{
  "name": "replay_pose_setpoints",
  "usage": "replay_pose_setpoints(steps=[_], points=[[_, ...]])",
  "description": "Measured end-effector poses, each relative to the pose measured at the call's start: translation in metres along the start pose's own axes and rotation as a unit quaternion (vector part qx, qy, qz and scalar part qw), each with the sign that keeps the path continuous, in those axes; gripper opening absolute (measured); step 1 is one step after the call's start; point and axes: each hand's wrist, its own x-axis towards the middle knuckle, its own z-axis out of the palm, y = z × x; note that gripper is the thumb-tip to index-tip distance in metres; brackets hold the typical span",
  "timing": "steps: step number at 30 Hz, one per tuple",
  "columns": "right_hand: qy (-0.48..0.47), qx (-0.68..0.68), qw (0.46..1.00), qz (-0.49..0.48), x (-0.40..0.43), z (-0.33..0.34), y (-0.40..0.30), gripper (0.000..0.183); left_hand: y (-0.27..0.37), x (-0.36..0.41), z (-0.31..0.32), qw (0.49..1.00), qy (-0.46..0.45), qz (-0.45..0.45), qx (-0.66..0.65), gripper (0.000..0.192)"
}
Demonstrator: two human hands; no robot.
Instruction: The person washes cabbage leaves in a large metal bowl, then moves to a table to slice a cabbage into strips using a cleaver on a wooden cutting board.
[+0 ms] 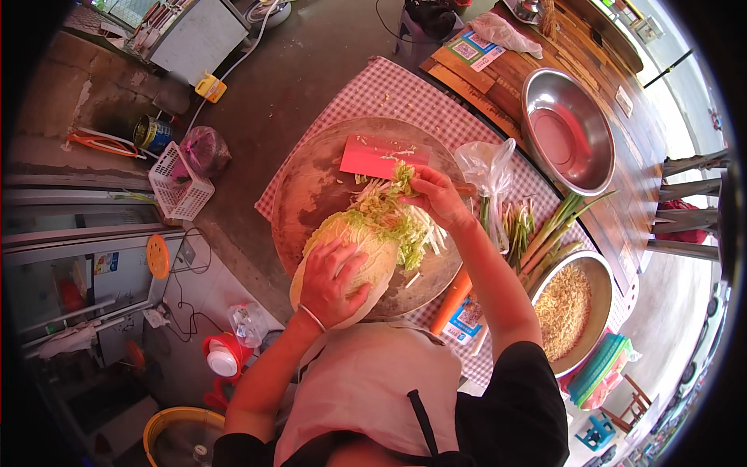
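A large napa cabbage lies at the near edge of a round wooden chopping board. My left hand rests on it with fingers spread. At the cut end of the cabbage are shredded leaves. My right hand pinches a tuft of them between thumb and fingers. Just beyond lies a cleaver, its blade flat on the board with bits of cabbage on it; its handle is partly behind my right hand. White shreds lie under my right wrist.
Right of the board are a carrot, scallions, a plastic bag and a metal bowl of shredded food. A large steel basin stands on the wooden table. A white basket is at the left.
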Motion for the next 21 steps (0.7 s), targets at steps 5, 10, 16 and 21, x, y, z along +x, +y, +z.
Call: replay_pose_setpoints(steps=[5, 10, 16, 21], points=[[0.089, -0.006, 0.989, -0.115, 0.040, -0.028, -0.027, 0.022, 0.001, 0.002, 0.001, 1.000, 0.003, 0.008, -0.003, 0.052], [0.230, -0.281, 0.916, -0.172, 0.051, -0.078, -0.047, 0.024, 0.002, 0.003, 0.000, 1.000, 0.008, 0.015, 0.003, 0.052], [0.069, -0.730, 0.671, -0.114, -0.011, -0.042, -0.034, 0.022, -0.006, -0.003, 0.003, 1.000, 0.007, -0.010, -0.018, 0.050], [0.103, -0.803, 0.568, -0.148, -0.001, -0.043, -0.024, 0.021, -0.001, -0.002, 0.003, 1.000, 0.010, 0.008, 0.001, 0.051]])
